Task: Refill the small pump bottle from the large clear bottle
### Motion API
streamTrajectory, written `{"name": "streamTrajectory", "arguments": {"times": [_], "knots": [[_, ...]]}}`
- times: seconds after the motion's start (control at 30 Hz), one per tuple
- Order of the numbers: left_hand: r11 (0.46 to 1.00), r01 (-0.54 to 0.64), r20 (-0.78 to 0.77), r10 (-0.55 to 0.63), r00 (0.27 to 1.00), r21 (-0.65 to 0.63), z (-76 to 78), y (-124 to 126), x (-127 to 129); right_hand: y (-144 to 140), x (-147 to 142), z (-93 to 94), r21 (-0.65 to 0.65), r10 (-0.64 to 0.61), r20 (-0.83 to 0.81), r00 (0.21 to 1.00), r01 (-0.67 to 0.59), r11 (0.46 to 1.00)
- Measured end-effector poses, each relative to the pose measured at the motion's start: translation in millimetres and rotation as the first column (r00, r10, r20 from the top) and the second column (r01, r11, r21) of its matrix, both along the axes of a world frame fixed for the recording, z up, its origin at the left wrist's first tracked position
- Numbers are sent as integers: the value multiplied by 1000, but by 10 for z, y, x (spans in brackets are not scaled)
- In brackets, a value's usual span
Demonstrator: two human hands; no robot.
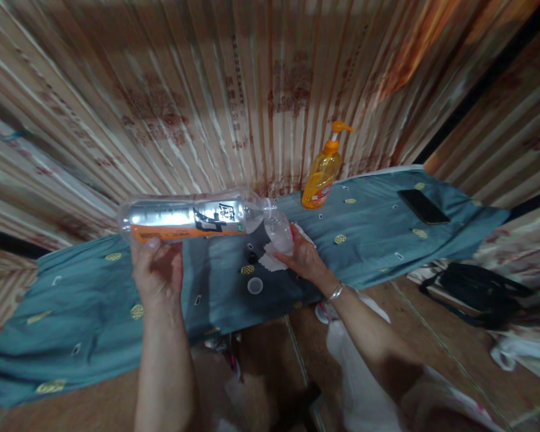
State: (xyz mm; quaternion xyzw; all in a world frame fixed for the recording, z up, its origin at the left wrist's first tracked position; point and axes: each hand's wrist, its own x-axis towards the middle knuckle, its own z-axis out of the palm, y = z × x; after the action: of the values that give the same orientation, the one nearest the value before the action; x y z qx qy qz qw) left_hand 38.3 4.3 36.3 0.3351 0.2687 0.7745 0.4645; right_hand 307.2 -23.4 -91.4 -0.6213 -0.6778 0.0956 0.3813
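1. holding a large clear plastic bottle sideways above the table, the left hand grips its base end from below, fingers curled round, thumb on the orange label band.
2. bottle: smooth, glossy, cylindrical, tapering to a neck pointing right; neck meets a small clear cup.
3. right hand closes loosely round the cup from the far side, wrist bent, metal bangle on it; cup tilted, over white crumpled paper.
4. table cloth: teal fabric, soft folds, small yellow round motifs.
5. round white cap lies flat on the cloth, just below the cup.
6. orange pump bottle stands upright behind; flat black phone lies far right.
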Motion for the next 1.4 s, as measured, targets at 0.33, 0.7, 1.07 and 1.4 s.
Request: {"name": "streamTrajectory", "arguments": {"times": [0.33,0.7,1.07,1.4], "knots": [[999,36,3,-36,999,12,-15,5,-21,-11,7,2,15,11,21,1000,-12,1000],[1000,8,-28,-8,1000,2,-4,1,-5,-11,0,-3,24,12,31,999,-13,1000],[1000,24,-21,-24,999,18,9,4,-7,-2,5,-25,18,10,40,999,-10,1000],[999,30,-4,-30,1000,16,-4,9,-19,-14,-2,30,14,12,12,1000,-13,1000]]}}
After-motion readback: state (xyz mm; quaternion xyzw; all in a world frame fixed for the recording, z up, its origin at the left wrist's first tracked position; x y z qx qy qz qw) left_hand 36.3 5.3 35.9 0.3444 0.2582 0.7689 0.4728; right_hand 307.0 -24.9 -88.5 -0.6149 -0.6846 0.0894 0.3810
